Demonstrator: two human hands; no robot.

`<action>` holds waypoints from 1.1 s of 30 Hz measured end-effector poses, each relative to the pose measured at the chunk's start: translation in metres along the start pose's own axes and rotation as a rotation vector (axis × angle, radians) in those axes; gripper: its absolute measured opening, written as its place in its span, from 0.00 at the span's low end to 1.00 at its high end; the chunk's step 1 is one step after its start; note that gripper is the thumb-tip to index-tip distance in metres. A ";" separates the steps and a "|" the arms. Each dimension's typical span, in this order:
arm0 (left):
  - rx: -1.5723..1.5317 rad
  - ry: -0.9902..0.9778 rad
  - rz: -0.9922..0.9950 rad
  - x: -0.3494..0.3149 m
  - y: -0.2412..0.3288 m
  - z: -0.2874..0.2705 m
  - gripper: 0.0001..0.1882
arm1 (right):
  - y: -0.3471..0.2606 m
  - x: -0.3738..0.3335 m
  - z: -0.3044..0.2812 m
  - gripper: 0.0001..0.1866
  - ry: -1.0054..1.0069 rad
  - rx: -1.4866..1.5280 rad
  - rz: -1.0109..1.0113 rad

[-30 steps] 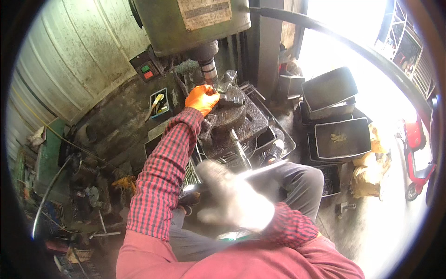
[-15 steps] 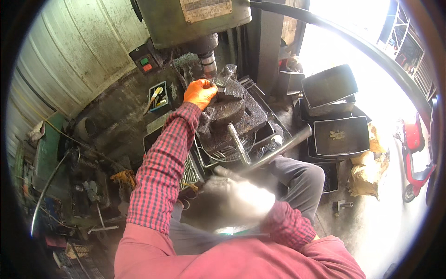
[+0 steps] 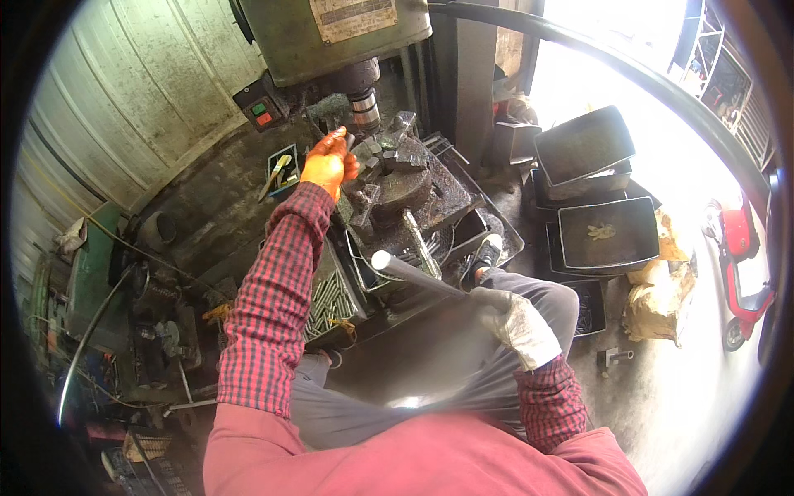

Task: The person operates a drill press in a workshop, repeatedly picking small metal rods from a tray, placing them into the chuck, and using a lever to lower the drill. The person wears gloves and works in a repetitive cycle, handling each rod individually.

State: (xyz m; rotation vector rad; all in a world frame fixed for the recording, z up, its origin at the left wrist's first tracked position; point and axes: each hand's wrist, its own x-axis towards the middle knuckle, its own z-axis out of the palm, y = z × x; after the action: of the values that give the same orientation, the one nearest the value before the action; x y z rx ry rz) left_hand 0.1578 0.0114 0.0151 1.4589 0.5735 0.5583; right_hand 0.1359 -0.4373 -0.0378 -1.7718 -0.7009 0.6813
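Note:
My left hand [image 3: 327, 163], in an orange glove, is raised beside the machine vise [image 3: 405, 178] under the drill head. Its fingers pinch a small dark metal piece [image 3: 351, 141], partly hidden by the glove. The piece is apart from the vise jaws, close to the chuck [image 3: 364, 110]. Over my right thigh, my right hand [image 3: 519, 324] in a whitish glove is closed around one end of a metal bar [image 3: 413, 273]. The bar's free end points up and left, in front of the vise's handle [image 3: 422, 244].
A green drill press head [image 3: 351, 62] stands above, with a switch box [image 3: 263, 107] at its left. Metal rods [image 3: 332, 298] fill a tray below the vise. Stacked black bins [image 3: 608, 240] and a yellowish sack [image 3: 657, 306] are on the right.
My left hand has drawn left, away from the vise jaws, with the small metal piece showing in it. My right hand has moved right, and the bar's free end has swung left.

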 end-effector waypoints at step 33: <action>0.549 -0.096 0.195 0.025 -0.020 0.026 0.16 | 0.071 0.070 0.133 0.32 -0.063 0.499 0.198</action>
State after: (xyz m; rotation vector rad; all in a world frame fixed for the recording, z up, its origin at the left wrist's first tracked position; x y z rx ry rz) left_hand 0.1938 0.0074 -0.0048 2.0664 0.5341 0.4988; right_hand 0.0945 -0.3218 -0.1504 -1.3691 -0.3548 0.9573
